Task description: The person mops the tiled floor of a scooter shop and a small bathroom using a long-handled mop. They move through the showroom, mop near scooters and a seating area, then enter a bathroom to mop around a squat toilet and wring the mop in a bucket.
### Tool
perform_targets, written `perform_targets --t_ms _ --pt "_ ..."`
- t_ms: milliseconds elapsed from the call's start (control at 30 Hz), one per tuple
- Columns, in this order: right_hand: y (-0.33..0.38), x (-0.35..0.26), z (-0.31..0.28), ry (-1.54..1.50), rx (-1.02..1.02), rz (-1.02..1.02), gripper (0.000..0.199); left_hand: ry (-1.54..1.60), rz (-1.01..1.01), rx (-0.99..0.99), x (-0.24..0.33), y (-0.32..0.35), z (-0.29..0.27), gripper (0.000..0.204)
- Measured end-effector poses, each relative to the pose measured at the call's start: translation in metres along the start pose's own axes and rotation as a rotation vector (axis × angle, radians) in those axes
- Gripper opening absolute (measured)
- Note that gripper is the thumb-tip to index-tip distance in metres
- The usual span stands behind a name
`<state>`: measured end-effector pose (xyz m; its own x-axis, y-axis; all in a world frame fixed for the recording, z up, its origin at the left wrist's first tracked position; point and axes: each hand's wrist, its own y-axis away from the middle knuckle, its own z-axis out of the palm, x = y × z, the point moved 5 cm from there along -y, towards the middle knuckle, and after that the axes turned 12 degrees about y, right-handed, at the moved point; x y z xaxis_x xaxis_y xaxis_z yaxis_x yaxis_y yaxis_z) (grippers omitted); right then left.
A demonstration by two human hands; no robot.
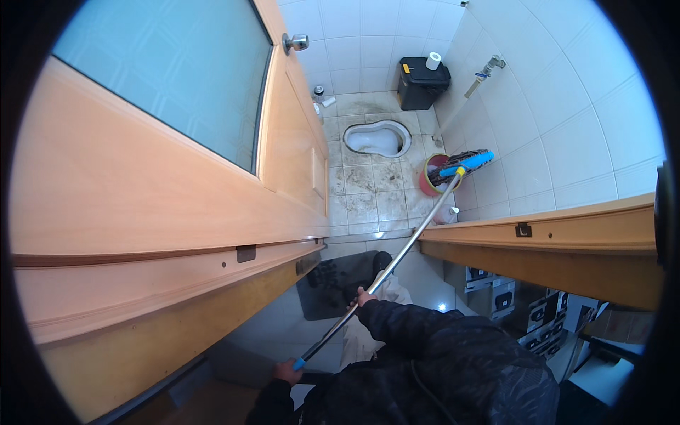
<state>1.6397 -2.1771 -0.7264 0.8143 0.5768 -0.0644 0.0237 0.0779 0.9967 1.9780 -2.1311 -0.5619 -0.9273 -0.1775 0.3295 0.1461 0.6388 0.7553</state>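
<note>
long-handled brush point(464, 164) is reaching over the tiled floor point(361, 191), its blue bristled head resting at the rim of a red bucket point(427, 183) by the right wall. left hand point(287, 371) is gripping the blue handle end, fingers wrapped; right hand point(363, 296) is closing around the shiny metal shaft, arm extended. a black bin point(419, 85) carrying a white paper roll point(433, 61) is sitting in the far corner. the white squat pan point(378, 138) is lying mid-floor, past the wooden door point(142, 184).

A small yellow label point(406, 69) sat on the lid of the black bin point(422, 85) at the far wall. Grey-and-black printed cartons point(489, 292) stood stacked below the door frame point(545, 234), right of me.
</note>
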Motion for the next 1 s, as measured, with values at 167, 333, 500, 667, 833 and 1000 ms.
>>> perform_targets --t_ms 167,333,500,667,833,1000 --pt "-0.02 -0.039 0.005 0.1 0.093 -0.134 0.027 0.016 0.036 0.014 0.055 -0.015 -0.025 0.029" --pt "-0.076 -0.133 -0.026 0.793 0.079 -0.383 0.025 -0.018 0.006 -0.08 0.162 -0.044 -0.013 0.036" --pt "-0.108 -0.183 -0.053 0.06 0.049 -0.014 0.021 -0.078 -0.004 -0.074 0.268 -0.032 -0.035 0.036" --pt "-0.102 -0.238 -0.064 -0.037 0.045 -0.273 0.029 -0.11 0.088 -0.062 0.32 -0.005 -0.065 0.032" --pt "-0.075 -0.185 -0.039 0.156 -0.066 -0.307 0.031 -0.103 0.153 0.009 0.259 0.022 -0.087 0.03" --pt "0.001 -0.09 -0.006 0.031 -0.134 0.048 0.029 -0.042 0.082 0.081 0.154 0.071 -0.098 0.028"
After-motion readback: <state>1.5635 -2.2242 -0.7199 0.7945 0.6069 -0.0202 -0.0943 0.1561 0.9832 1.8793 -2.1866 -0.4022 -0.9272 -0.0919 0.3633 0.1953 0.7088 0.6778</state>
